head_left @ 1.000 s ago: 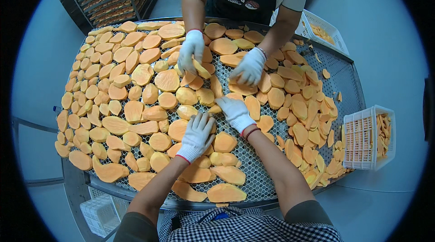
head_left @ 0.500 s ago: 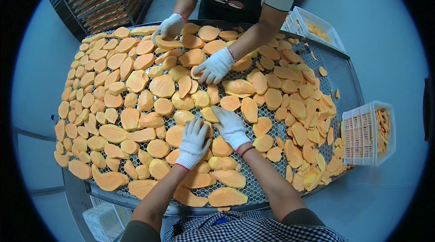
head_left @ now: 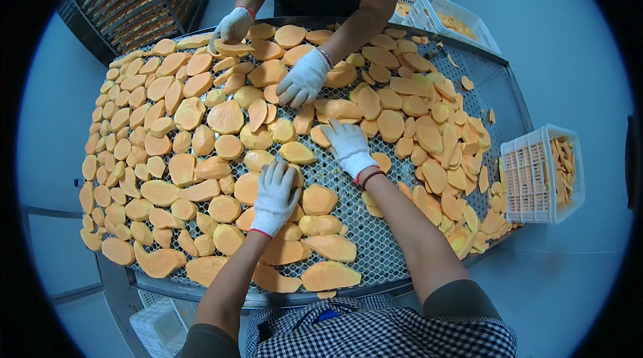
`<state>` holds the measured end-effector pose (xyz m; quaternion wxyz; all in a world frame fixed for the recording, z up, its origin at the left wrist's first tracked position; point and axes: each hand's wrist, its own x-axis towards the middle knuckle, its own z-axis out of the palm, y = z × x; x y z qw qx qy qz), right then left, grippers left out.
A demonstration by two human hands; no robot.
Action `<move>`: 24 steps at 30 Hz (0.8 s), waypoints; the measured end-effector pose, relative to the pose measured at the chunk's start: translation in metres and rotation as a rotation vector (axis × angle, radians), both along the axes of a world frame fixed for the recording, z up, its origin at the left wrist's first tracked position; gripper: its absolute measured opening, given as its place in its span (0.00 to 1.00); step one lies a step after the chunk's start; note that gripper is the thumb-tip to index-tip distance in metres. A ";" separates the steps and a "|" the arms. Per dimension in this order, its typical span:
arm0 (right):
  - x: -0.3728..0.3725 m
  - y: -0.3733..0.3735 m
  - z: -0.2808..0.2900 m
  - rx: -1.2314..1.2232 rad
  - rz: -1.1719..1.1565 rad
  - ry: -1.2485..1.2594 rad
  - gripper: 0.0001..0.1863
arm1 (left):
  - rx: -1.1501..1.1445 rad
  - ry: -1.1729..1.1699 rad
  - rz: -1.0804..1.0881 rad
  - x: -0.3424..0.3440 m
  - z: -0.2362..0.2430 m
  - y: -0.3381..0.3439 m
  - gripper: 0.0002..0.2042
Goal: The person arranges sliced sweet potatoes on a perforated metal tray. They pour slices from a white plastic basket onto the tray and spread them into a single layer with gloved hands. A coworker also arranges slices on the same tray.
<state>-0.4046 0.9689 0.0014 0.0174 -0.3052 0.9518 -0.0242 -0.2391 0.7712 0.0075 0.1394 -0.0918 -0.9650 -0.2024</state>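
Pale orange slices that look like sweet potato [head_left: 225, 117] cover much of a mesh-topped metal table [head_left: 375, 241]. My left hand [head_left: 274, 196], in a white knit glove, lies over slices near the middle, fingers stretched out. Just beyond its fingertips is a yellowish slice [head_left: 297, 152]. My right hand [head_left: 350, 149], gloved too, reaches farther out with its fingers apart; the fingertips touch or nearly touch a slice [head_left: 320, 135]. What lies under both palms is hidden. Across the table, a co-worker's gloved hand [head_left: 305, 79] rests on slices, and the other [head_left: 232, 26] holds a slice.
Slices overlap in a heap [head_left: 439, 157] on the right. A white basket [head_left: 536, 177] of thin slices stands at the table's right edge, with another crate [head_left: 455, 20] at the far right corner. A loaded tray rack [head_left: 137, 3] is at far left; a white crate [head_left: 157, 324] sits below the near-left edge.
My right hand has moved away from my left, outward and to the right, and more bare mesh shows on its near side. My left hand stays near the same slices. The view has shifted slightly.
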 end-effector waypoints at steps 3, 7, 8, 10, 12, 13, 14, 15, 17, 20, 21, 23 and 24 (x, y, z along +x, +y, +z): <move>-0.022 0.010 -0.004 -0.033 -0.051 -0.012 0.20 | 0.007 -0.051 -0.011 -0.006 -0.001 0.004 0.26; -0.022 0.015 0.022 -0.308 -0.235 -0.273 0.22 | 0.005 -0.026 0.002 -0.005 -0.001 0.003 0.26; -0.018 0.019 0.027 -0.387 -0.319 -0.331 0.24 | 0.006 -0.035 -0.002 -0.004 -0.001 0.003 0.26; 0.006 0.027 0.052 -0.594 -0.357 -0.536 0.31 | 0.012 -0.052 0.017 0.000 -0.001 -0.001 0.26; 0.031 0.045 0.034 -0.730 -0.343 -0.616 0.31 | 0.017 -0.027 0.024 -0.001 -0.004 0.001 0.27; 0.043 0.047 0.031 -0.682 -0.366 -0.641 0.31 | 0.015 -0.016 0.025 -0.001 -0.004 0.001 0.27; 0.054 0.047 0.028 -0.633 -0.388 -0.665 0.31 | 0.011 -0.009 0.022 0.001 -0.003 0.001 0.28; 0.065 0.047 0.021 -0.654 -0.403 -0.647 0.29 | 0.009 0.005 0.010 -0.001 0.002 0.002 0.28; 0.084 0.036 0.023 -0.487 -0.409 -0.462 0.30 | 0.021 0.010 0.004 -0.001 0.008 0.003 0.29; 0.100 0.025 0.023 -0.340 -0.381 -0.285 0.34 | -0.018 0.017 0.077 -0.005 0.016 0.004 0.28; 0.104 0.020 0.025 -0.313 -0.374 -0.264 0.34 | 0.012 0.003 0.099 -0.006 0.012 -0.006 0.29; 0.105 0.019 0.023 -0.284 -0.375 -0.275 0.35 | -0.136 0.088 0.249 -0.013 0.002 -0.031 0.29; 0.103 0.022 0.017 -0.300 -0.357 -0.266 0.35 | -0.203 0.130 0.318 -0.017 -0.001 -0.044 0.29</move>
